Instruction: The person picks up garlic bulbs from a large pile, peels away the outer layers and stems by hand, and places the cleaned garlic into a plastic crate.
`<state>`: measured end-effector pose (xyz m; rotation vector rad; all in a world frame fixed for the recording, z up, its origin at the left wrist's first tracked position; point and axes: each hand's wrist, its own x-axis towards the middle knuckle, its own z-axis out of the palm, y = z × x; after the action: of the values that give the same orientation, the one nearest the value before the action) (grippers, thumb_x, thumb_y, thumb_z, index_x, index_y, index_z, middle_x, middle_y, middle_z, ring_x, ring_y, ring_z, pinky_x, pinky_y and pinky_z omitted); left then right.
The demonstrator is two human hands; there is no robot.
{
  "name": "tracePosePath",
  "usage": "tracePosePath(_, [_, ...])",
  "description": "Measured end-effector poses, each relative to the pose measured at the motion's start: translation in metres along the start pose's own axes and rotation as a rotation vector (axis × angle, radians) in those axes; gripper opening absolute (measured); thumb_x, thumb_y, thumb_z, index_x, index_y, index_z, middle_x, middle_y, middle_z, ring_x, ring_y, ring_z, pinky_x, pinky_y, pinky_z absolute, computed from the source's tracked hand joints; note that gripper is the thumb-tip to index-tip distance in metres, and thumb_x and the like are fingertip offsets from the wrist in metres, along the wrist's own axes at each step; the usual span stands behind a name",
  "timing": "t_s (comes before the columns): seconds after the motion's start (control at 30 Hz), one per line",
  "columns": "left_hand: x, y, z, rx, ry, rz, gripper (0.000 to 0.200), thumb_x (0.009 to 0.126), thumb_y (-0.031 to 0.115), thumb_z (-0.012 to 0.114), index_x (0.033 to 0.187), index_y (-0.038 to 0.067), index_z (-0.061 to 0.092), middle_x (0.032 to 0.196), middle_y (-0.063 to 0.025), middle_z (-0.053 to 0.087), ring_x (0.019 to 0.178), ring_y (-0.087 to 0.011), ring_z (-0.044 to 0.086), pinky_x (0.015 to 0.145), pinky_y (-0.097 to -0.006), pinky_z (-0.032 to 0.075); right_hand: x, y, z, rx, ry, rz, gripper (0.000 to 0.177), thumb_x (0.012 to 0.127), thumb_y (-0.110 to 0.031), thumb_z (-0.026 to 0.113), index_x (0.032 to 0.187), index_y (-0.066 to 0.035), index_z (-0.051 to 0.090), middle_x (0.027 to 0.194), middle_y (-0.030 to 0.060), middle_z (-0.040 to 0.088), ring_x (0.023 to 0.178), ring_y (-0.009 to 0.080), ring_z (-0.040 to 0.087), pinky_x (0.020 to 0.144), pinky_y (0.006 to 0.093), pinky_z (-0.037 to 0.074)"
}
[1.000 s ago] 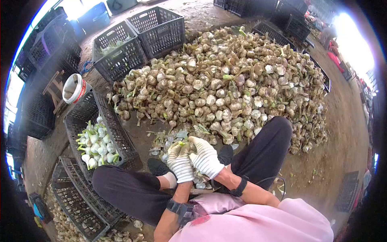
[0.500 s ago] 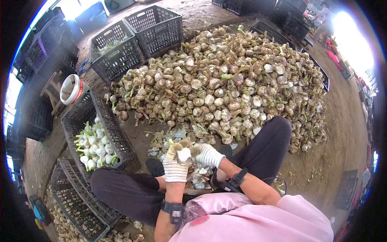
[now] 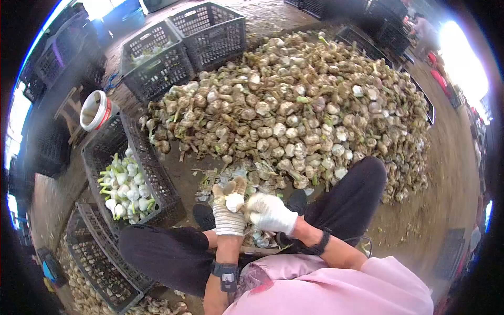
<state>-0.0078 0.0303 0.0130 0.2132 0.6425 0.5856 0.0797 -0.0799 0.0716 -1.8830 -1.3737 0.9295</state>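
The person sits low with knees spread, and both gloved hands meet at the lower middle of the frame, between the legs. The left hand point(image 3: 227, 211) is closed around a garlic bulb point(image 3: 234, 201), holding it up at the fingertips, probably so that its pale side is open to the other hand. The right hand point(image 3: 269, 212) is curled just beside the bulb; I cannot tell whether it grips anything. Directly above the hands lie loose skins and stalks point(image 3: 231, 176), likely dropped where the hands work. Beyond them a big garlic pile point(image 3: 294, 105) fills the middle of the frame, near enough to reach without standing. At the left a dark crate point(image 3: 157, 184) holds clean white bulbs, close to the left knee. A white bucket point(image 3: 94, 110) stands above it, and more crates point(image 3: 157, 63) sit at the upper left.
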Motion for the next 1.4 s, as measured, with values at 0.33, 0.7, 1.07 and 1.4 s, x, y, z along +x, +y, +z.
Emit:
tracePosePath(0.33, [0.016, -0.025, -0.024, 0.321, 0.158, -0.097, 0.034, 0.085, 0.037, 0.061, 0.103, 0.008, 0.059, 0.088, -0.0039, 0.061, 0.075, -0.0158, 0.057, 0.061, -0.0282, 0.047, 0.047, 0.063, 0.044, 0.71, 0.148, 0.197, 0.039, 0.076, -0.009, 0.06, 0.114, -0.003, 0.055, 0.111, 0.01, 0.059, 0.101, 0.0236, 0.056, 0.087, 0.0304, 0.044])
tracePosePath(0.7, [0.039, -0.023, -0.089, 0.08, 0.515, -0.163, 0.03, 0.084, 0.03, 0.063, 0.1, 0.006, 0.056, 0.095, -0.0079, 0.057, 0.09, -0.0238, 0.055, 0.079, -0.0388, 0.047, 0.25, -0.012, -0.067, 1.795, 0.073, 0.121, 0.021, 0.084, -0.014, 0.056, 0.101, -0.002, 0.055, 0.089, 0.009, 0.06, 0.076, 0.0253, 0.06, 0.067, 0.0398, 0.053])
tracePosePath(1.07, [0.028, -0.008, -0.049, 0.175, 0.537, -0.142, 0.018, 0.085, 0.02, 0.062, 0.091, 0.004, 0.058, 0.088, -0.0067, 0.058, 0.082, -0.0212, 0.056, 0.073, -0.0381, 0.051, 0.236, 0.119, 0.045, -0.828, -0.133, 0.011, 0.021, 0.08, -0.01, 0.05, 0.098, -0.007, 0.06, 0.097, 0.018, 0.061, 0.087, 0.0344, 0.063, 0.069, 0.0436, 0.051])
tracePosePath(1.4, [0.037, -0.007, -0.05, 0.188, 0.615, -0.005, 0.02, 0.087, 0.014, 0.06, 0.105, 0.006, 0.055, 0.086, -0.0071, 0.06, 0.062, -0.0169, 0.06, 0.045, -0.029, 0.053, 0.236, 0.147, 0.07, -0.71, -0.065, 0.14, 0.016, 0.077, -0.008, 0.056, 0.09, -0.006, 0.066, 0.075, 0.0098, 0.066, 0.062, 0.0235, 0.062, 0.051, 0.0358, 0.047])
